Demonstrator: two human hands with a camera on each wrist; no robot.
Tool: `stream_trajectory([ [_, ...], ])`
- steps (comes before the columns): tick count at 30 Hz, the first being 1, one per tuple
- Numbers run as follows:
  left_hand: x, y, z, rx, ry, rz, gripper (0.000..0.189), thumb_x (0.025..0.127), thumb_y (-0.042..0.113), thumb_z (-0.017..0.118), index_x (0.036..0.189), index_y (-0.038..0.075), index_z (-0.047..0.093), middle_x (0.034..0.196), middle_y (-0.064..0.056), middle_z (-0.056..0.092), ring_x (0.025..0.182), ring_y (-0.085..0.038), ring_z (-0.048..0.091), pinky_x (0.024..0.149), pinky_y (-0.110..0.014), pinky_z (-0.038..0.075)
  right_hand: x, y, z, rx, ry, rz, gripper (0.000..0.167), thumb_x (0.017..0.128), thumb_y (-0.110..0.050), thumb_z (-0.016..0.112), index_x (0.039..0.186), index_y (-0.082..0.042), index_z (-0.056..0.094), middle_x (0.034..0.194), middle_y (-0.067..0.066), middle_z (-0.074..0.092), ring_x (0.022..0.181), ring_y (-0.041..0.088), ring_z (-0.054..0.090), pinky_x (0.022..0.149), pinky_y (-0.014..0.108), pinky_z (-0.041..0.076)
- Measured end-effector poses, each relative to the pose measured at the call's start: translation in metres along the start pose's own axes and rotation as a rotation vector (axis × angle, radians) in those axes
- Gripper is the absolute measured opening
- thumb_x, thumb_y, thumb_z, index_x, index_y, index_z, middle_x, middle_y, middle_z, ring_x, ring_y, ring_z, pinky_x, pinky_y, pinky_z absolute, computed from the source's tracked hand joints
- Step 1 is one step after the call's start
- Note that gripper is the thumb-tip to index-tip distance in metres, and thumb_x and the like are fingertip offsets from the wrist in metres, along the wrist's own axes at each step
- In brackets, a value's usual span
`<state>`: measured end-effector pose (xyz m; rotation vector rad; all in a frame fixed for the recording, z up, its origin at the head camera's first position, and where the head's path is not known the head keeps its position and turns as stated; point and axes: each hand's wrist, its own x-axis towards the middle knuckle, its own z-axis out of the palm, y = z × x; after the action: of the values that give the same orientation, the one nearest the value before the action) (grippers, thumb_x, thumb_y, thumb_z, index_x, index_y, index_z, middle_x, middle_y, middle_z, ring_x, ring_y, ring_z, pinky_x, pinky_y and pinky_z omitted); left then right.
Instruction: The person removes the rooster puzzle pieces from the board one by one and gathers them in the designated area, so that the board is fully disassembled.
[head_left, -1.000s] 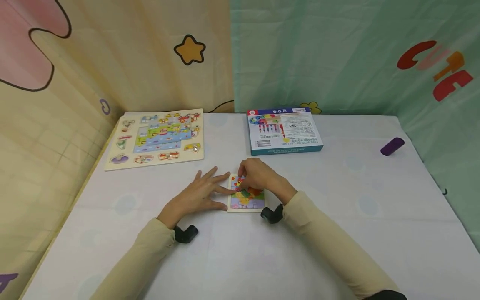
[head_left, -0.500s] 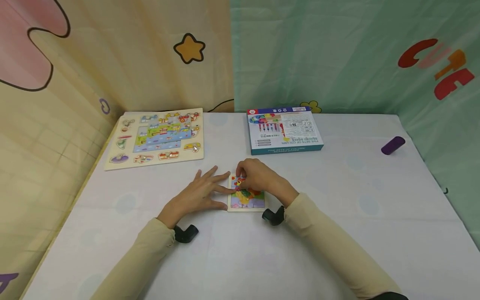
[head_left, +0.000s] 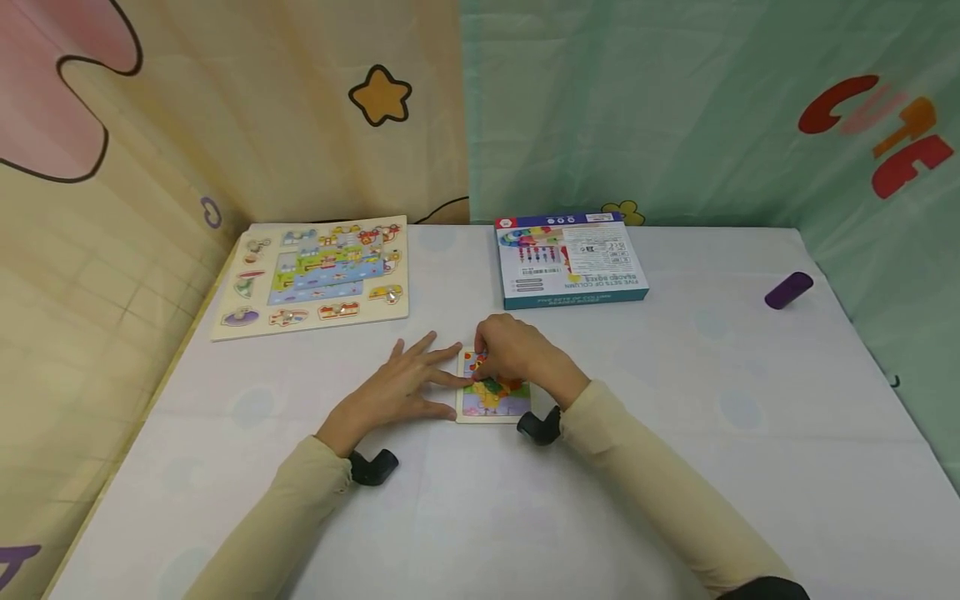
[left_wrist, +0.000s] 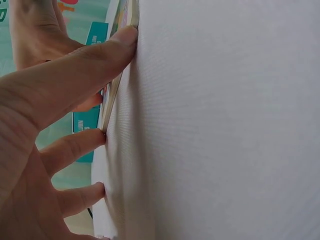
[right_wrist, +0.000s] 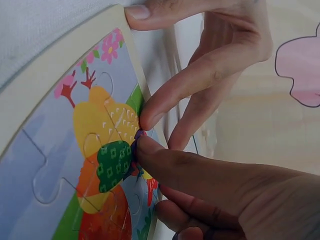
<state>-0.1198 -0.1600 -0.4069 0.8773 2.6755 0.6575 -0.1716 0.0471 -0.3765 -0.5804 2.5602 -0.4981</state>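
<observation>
Framed jigsaw puzzle [head_left: 491,410], bird picture, flat near the middle of the white table [head_left: 480,517]. Left hand [head_left: 405,386]: at the puzzle's 9 o'clock edge, fingers spread, thumb on the frame, 1 fingertip over the picture; grips nothing. Right hand [head_left: 517,350]: over puzzle's 1 o'clock side, fingers curled; cannot tell whether it pinches a piece. From puzzle: box [head_left: 573,265] at 1 o'clock, inverted print "FIVE SETS OF COLUMN BEADED BOXES", smaller text illegible; peg board [head_left: 312,313] at 10 o'clock.

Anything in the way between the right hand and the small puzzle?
Nothing visible: the right hand is at the puzzle, its thumb over the picture. The left hand is close by, one fingertip near that thumb.
</observation>
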Motion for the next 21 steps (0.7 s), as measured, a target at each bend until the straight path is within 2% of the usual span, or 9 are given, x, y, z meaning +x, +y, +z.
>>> stream_trajectory([
  [5, 0.001, 0.0, 0.001, 0.006, 0.001, 0.006, 0.051, 0.076, 0.042, 0.083, 0.124, 0.03, 0.07, 0.153, -0.004, 0.041, 0.148, -0.041, 0.013, 0.108, -0.074, 0.006, 0.003, 0.007, 0.0, 0.08, -0.03, -0.021, 0.034, 0.081, -0.027, 0.082, 0.103, -0.009, 0.063, 0.097, 0.004, 0.056, 0.09, 0.02, 0.053, 0.068, 0.024, 0.052],
  [10, 0.0, -0.001, 0.001, 0.016, 0.004, 0.012, 0.051, 0.076, 0.042, 0.082, 0.124, 0.03, 0.07, 0.153, -0.004, 0.042, 0.147, -0.042, 0.014, 0.108, -0.074, 0.007, 0.005, 0.014, 0.001, 0.146, -0.026, -0.08, 0.035, 0.081, -0.024, 0.083, 0.103, -0.007, 0.061, 0.094, 0.006, 0.055, 0.086, 0.019, 0.054, 0.064, 0.023, 0.051],
  [16, 0.001, -0.001, 0.001, 0.016, 0.009, 0.015, 0.05, 0.077, 0.042, 0.082, 0.124, 0.029, 0.07, 0.153, -0.004, 0.041, 0.147, -0.041, 0.014, 0.108, -0.074, 0.007, 0.006, 0.021, 0.003, 0.199, 0.002, -0.146, 0.021, 0.088, -0.019, 0.074, 0.101, -0.007, 0.063, 0.096, 0.005, 0.058, 0.085, 0.019, 0.055, 0.068, 0.024, 0.052],
  [21, 0.001, -0.001, 0.001, 0.014, 0.01, 0.015, 0.05, 0.077, 0.041, 0.082, 0.123, 0.028, 0.071, 0.153, -0.004, 0.041, 0.147, -0.041, 0.014, 0.108, -0.074, 0.007, 0.005, 0.026, 0.002, 0.244, 0.043, -0.201, 0.012, 0.091, -0.016, 0.068, 0.098, -0.007, 0.064, 0.091, 0.003, 0.062, 0.08, 0.018, 0.056, 0.069, 0.024, 0.052],
])
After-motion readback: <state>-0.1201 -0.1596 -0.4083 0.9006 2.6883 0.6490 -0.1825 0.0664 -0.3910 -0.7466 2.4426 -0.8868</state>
